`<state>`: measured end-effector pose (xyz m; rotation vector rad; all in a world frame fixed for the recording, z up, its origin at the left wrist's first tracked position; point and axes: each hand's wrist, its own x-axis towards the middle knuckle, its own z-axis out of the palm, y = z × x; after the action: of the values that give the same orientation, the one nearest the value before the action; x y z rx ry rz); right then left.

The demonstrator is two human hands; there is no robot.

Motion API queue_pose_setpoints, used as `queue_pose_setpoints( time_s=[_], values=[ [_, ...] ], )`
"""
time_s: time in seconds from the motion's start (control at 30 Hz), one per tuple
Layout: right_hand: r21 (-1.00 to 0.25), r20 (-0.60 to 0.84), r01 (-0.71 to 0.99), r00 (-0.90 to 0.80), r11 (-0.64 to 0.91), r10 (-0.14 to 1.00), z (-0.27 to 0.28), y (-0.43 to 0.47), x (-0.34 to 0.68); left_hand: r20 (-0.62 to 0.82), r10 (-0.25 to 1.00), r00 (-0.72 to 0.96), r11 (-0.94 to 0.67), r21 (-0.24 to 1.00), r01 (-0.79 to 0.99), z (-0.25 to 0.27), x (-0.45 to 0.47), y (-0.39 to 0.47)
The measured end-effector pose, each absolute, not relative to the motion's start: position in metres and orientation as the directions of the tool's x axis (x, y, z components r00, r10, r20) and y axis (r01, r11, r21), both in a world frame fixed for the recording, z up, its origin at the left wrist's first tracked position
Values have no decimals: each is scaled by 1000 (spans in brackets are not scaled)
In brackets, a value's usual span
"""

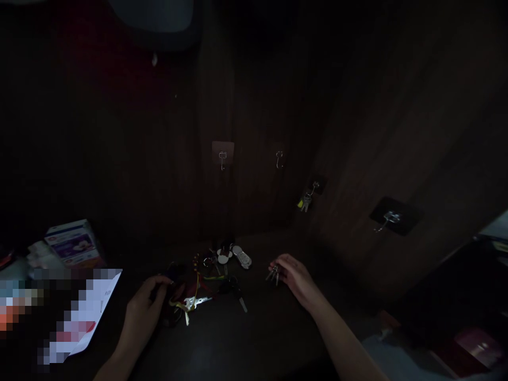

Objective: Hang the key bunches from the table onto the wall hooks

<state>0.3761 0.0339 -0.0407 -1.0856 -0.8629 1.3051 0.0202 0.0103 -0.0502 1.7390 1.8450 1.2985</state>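
In the head view, my right hand (296, 278) pinches a small bunch of keys (273, 274), which hangs just above the dark wooden surface. My left hand (143, 304) is at the left side of a spread of keys, its thumb and fingertips drawn together. Whatever lies between those fingertips is too dark to make out. Closest to it are a shiny bunch of keys (192, 303) and a yellow cord (197, 280). Farther back lie a white key fob (242, 256) and a white rounded keyring charm (224, 255). A dark-headed key (241, 301) points toward me.
Wall hooks hold to the panels: one at the back (223, 159), another beside it (279, 159), and a right-hand hook (391, 218). Keys with a yellow tag (305, 202) hang from a corner hook. A box (75, 246) and a white paper (97, 312) are at left.
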Motion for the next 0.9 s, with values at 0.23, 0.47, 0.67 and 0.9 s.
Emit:
queue_pose_setpoints(
  time_s=[0.23,0.47,0.67,0.9],
  values=[
    [-830,-83,-558,140,9,987,-41,43,381,353,909,-222,-134,751,647,-49,20,11],
    [-797,-59,-589,299,136,952,-34,67,388,305,921,-240,-79,752,654,-52,17,14],
    [-781,3,-576,381,240,924,-11,96,393,317,918,-240,-95,762,641,-49,19,16],
    [-698,-25,-630,498,342,867,22,143,402,312,915,-255,-80,762,643,-51,17,15]
  ],
)
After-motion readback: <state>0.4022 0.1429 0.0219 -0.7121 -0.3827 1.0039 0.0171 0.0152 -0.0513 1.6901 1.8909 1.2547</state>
